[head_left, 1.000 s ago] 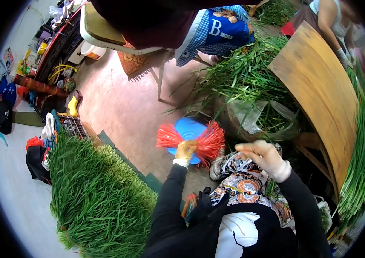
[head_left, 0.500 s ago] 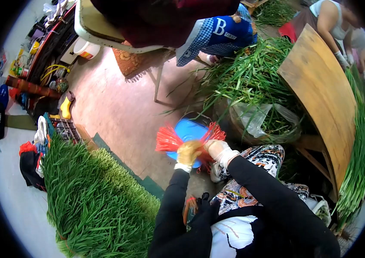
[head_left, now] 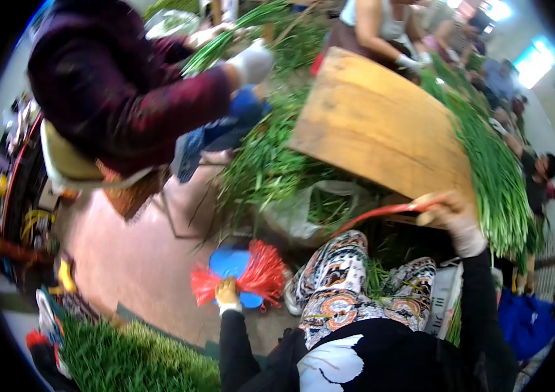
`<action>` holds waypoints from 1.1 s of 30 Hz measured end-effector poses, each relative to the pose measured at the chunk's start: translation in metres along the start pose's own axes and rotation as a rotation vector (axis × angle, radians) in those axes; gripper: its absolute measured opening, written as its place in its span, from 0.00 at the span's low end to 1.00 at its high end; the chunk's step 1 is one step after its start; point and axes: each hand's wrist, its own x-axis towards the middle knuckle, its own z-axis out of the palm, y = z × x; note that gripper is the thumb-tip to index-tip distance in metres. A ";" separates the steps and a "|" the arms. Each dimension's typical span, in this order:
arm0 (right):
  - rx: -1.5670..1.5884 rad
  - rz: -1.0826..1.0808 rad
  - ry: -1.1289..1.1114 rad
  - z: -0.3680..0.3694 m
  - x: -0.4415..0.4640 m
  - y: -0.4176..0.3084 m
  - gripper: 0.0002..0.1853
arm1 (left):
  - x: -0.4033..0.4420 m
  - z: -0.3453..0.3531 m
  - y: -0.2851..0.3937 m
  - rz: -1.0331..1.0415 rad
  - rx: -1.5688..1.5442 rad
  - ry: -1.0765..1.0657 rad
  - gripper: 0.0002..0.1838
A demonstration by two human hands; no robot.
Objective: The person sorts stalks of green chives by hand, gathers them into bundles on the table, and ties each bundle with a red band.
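My left hand (head_left: 228, 292), gloved, is closed round the middle of a bundle of red plastic strands (head_left: 261, 274), whose ends fan out on both sides above a blue stool (head_left: 230, 262). Out to the right, my right hand (head_left: 451, 219) in a pale glove pinches a few red strands (head_left: 382, 212) that trail leftward over my patterned trousers (head_left: 339, 287). Beside that hand is the lower edge of a tilted wooden board (head_left: 382, 124).
Long green stalks (head_left: 480, 157) lie along the board's right side. Loose greens (head_left: 271, 157) spill over a clear plastic bag (head_left: 303, 209). A co-worker in a dark red sleeve (head_left: 153, 111) handles stalks. Stacked greens (head_left: 127, 356) lie lower left.
The view has swung up and right. My right hand has moved from the red bundle out to the right, drawing red strands with it. My left hand still grips the bundle.
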 end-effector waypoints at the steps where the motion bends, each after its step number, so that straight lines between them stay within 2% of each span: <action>1: 0.201 -0.127 0.217 -0.030 -0.027 -0.004 0.06 | 0.002 -0.004 0.003 -0.027 0.020 -0.098 0.17; 2: 0.132 -0.281 0.368 -0.064 -0.050 -0.001 0.05 | 0.006 -0.023 0.015 -0.026 0.085 -0.172 0.20; 3: 0.004 -0.294 0.623 -0.098 -0.078 0.002 0.06 | 0.005 -0.029 0.020 -0.024 0.141 -0.181 0.24; 4: -0.095 -0.279 0.729 -0.130 -0.108 0.001 0.07 | 0.007 -0.035 0.026 -0.014 0.177 -0.220 0.29; 6: -0.367 -0.416 1.147 -0.181 -0.162 0.027 0.09 | 0.018 -0.062 0.037 -0.012 0.178 -0.403 0.40; 7: -0.507 -0.451 1.303 -0.197 -0.186 0.032 0.10 | 0.024 -0.076 0.045 -0.007 0.167 -0.488 0.41; 8: -0.685 -0.414 1.342 -0.196 -0.203 0.022 0.11 | 0.031 -0.092 0.054 -0.006 0.158 -0.575 0.42; 10: -1.052 -0.519 1.398 -0.185 -0.201 0.012 0.11 | 0.046 -0.125 0.073 -0.100 -0.093 -0.759 0.37; 11: -1.323 -0.405 1.428 -0.181 -0.198 0.014 0.12 | 0.049 -0.119 0.070 0.017 -0.113 -0.710 0.34; 12: -1.350 -0.245 1.420 -0.176 -0.187 0.024 0.11 | 0.054 -0.127 0.078 0.086 -0.184 -0.695 0.34; 13: -1.162 0.247 1.210 -0.164 -0.168 0.025 0.16 | 0.060 -0.129 0.080 0.166 -0.266 -0.634 0.33; 14: -1.115 0.410 1.092 -0.158 -0.146 0.034 0.13 | 0.068 -0.132 0.085 0.247 -0.349 -0.575 0.33; 16: -1.174 0.357 0.896 -0.138 -0.081 0.057 0.10 | 0.081 -0.159 0.115 0.330 -0.399 -0.497 0.32; 18: -1.193 0.303 0.716 -0.117 -0.018 0.076 0.07 | 0.088 -0.194 0.151 0.314 -0.367 -0.496 0.31; 19: -1.158 0.292 0.637 -0.108 0.010 0.084 0.08 | 0.096 -0.193 0.155 0.333 -0.348 -0.495 0.31; 20: -1.082 0.274 0.532 -0.103 0.037 0.093 0.09 | 0.103 -0.186 0.156 0.388 -0.463 -0.434 0.29; 21: -0.899 0.302 0.530 -0.100 0.040 0.069 0.13 | 0.105 -0.185 0.158 0.434 -0.579 -0.372 0.28; 22: -0.848 0.266 0.584 -0.098 0.057 0.078 0.20 | 0.108 -0.195 0.168 0.438 -0.561 -0.373 0.28; 24: -0.738 0.358 0.522 -0.112 0.051 0.056 0.24 | 0.112 -0.227 0.203 0.507 -0.440 -0.303 0.26; 25: -0.660 0.290 0.617 -0.124 0.039 0.054 0.23 | 0.113 -0.239 0.218 0.588 -0.319 -0.214 0.23; 26: -0.580 0.225 0.714 -0.139 0.021 0.062 0.23 | 0.116 -0.237 0.223 0.591 -0.308 -0.214 0.23; 28: -0.501 -0.168 0.999 -0.171 -0.001 0.116 0.19 | 0.128 -0.225 0.234 0.559 -0.651 -0.197 0.20; 30: -0.471 -0.155 1.065 -0.191 -0.044 0.146 0.16 | 0.123 -0.269 0.318 0.758 -0.386 -0.025 0.16; 32: -0.408 -0.030 0.959 -0.192 -0.072 0.168 0.17 | 0.124 -0.272 0.387 0.954 -0.562 0.050 0.15; 33: -0.345 -0.052 0.957 -0.183 -0.076 0.183 0.18 | 0.129 -0.268 0.421 1.107 -0.591 0.090 0.16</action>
